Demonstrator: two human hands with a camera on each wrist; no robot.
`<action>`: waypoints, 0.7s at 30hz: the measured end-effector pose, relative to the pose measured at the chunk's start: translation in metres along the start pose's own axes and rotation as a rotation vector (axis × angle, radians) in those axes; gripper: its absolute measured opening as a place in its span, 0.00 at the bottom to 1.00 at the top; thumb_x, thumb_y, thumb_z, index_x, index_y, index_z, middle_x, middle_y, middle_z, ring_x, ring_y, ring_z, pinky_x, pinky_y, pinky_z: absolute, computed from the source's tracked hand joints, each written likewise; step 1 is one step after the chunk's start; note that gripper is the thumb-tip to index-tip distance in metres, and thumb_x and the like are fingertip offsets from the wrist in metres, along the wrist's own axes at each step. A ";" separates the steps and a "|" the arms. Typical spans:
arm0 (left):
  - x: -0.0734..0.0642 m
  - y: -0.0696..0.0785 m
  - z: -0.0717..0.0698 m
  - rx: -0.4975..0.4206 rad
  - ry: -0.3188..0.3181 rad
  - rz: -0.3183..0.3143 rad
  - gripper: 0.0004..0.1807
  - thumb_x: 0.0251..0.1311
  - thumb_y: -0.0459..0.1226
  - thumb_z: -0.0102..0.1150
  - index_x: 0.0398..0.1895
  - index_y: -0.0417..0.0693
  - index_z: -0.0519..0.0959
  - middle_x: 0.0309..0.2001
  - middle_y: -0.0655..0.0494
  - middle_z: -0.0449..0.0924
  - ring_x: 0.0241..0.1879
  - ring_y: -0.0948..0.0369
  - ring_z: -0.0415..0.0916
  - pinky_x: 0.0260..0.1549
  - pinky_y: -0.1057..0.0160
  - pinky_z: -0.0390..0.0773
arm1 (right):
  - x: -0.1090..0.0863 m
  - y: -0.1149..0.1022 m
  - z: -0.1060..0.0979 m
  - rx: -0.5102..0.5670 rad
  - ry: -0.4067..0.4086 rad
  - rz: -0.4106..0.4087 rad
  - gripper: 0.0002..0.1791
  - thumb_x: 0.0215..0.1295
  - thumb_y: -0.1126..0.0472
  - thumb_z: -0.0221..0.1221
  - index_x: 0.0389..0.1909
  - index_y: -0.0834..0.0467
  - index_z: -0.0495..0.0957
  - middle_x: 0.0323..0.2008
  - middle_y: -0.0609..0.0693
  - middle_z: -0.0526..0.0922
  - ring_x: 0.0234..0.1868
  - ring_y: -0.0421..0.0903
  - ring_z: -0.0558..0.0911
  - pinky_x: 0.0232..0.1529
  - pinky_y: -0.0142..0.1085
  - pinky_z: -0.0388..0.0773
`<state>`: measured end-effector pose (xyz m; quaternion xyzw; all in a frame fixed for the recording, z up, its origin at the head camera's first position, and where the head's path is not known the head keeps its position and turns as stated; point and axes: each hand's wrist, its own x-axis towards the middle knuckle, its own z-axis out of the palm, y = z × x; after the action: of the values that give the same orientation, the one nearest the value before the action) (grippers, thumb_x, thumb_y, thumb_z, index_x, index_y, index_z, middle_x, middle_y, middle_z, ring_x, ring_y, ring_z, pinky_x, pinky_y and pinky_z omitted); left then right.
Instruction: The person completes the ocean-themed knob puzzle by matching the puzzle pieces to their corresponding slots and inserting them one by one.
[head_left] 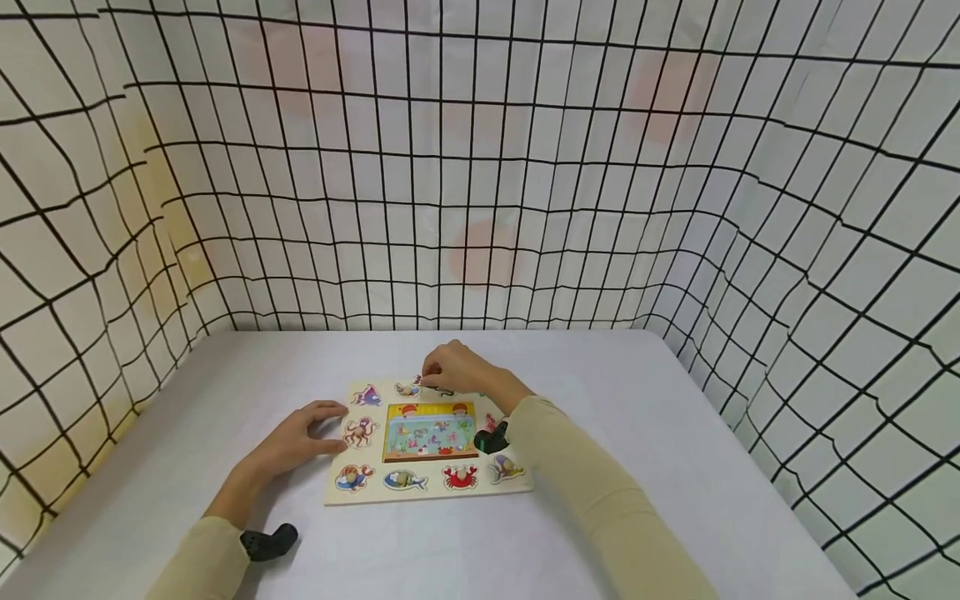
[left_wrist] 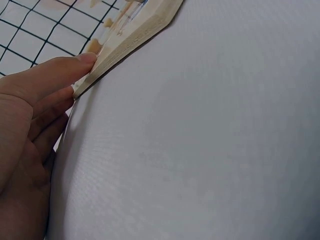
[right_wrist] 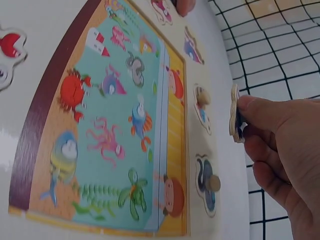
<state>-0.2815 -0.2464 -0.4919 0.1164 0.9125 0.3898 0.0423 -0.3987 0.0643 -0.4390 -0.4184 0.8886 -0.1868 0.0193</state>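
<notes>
A wooden peg puzzle board (head_left: 378,493) with sea-animal pieces lies on the white table. My left hand (head_left: 303,437) is at its left side with the fingers spread, thumb tip touching the board edge (left_wrist: 135,42) in the left wrist view. Over the far edge, my right hand (head_left: 457,367) pinches a thin wooden puzzle piece (right_wrist: 234,115) between thumb and fingers. That piece is seen edge-on, its picture mostly hidden. Close by it on the board are a grey knobbed piece (right_wrist: 206,185) and another knobbed piece (right_wrist: 202,107).
An aquarium picture (head_left: 431,433) fills the board's centre. Around it sit a red crab piece (head_left: 460,477), a blue fish piece (head_left: 405,480) and an octopus piece (head_left: 360,432). White walls with black grid netting (head_left: 472,200) enclose the table at the back and sides.
</notes>
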 end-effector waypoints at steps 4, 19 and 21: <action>0.001 0.001 -0.002 -0.006 -0.001 0.003 0.38 0.58 0.46 0.76 0.68 0.38 0.75 0.72 0.36 0.66 0.75 0.34 0.53 0.71 0.31 0.51 | 0.010 -0.008 0.004 -0.013 -0.010 -0.023 0.09 0.74 0.54 0.64 0.41 0.55 0.89 0.30 0.39 0.85 0.27 0.35 0.79 0.32 0.28 0.77; 0.003 -0.002 0.002 -0.018 0.003 -0.003 0.38 0.56 0.46 0.77 0.68 0.39 0.76 0.71 0.36 0.67 0.74 0.34 0.54 0.70 0.30 0.53 | 0.040 -0.043 0.029 -0.055 -0.060 0.011 0.10 0.75 0.52 0.63 0.44 0.52 0.88 0.35 0.39 0.85 0.34 0.35 0.79 0.38 0.26 0.77; 0.003 -0.003 0.002 -0.017 0.005 0.004 0.38 0.56 0.46 0.77 0.68 0.39 0.76 0.71 0.36 0.67 0.74 0.34 0.54 0.70 0.30 0.53 | 0.045 -0.046 0.032 -0.060 -0.067 0.021 0.11 0.75 0.51 0.63 0.45 0.52 0.88 0.35 0.38 0.84 0.34 0.35 0.79 0.39 0.27 0.76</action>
<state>-0.2841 -0.2458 -0.4955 0.1168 0.9091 0.3978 0.0404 -0.3877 -0.0065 -0.4474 -0.4154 0.8971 -0.1459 0.0382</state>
